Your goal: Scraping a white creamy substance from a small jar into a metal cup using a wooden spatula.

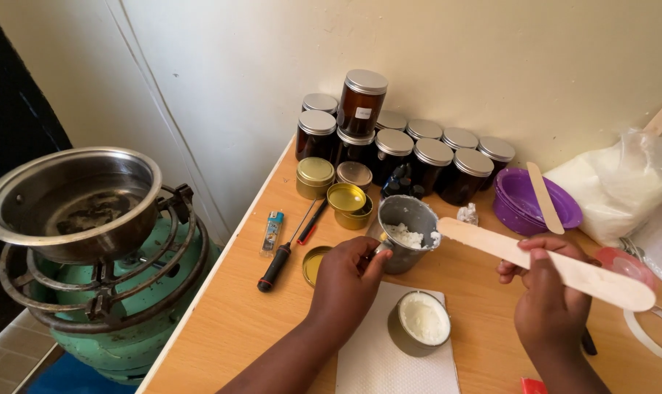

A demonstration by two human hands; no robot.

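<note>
My left hand (348, 273) is closed around the handle side of the small metal cup (408, 232), which stands upright on the wooden table (221, 328) and holds white, flaky wax. My right hand (548, 292) is clenched on the wooden stick (543, 264), gripped about its middle. The stick's long axis runs from lower right to upper left, and its free rounded end lies touching or just over the cup's right rim; I cannot tell which. The cup thus lies to the left of my right fingers, along the stick's own line, and the left hand is the nearer of the two to it.

Directly below the cup, a round tin (418, 322) filled with pale set wax sits on a white paper towel (378, 357), between my two forearms. Behind the cup stand brown jars (418, 149) with silver lids and open gold tins (348, 203). A second stick rests in the purple bowl (524, 208), right of the cup.
</note>
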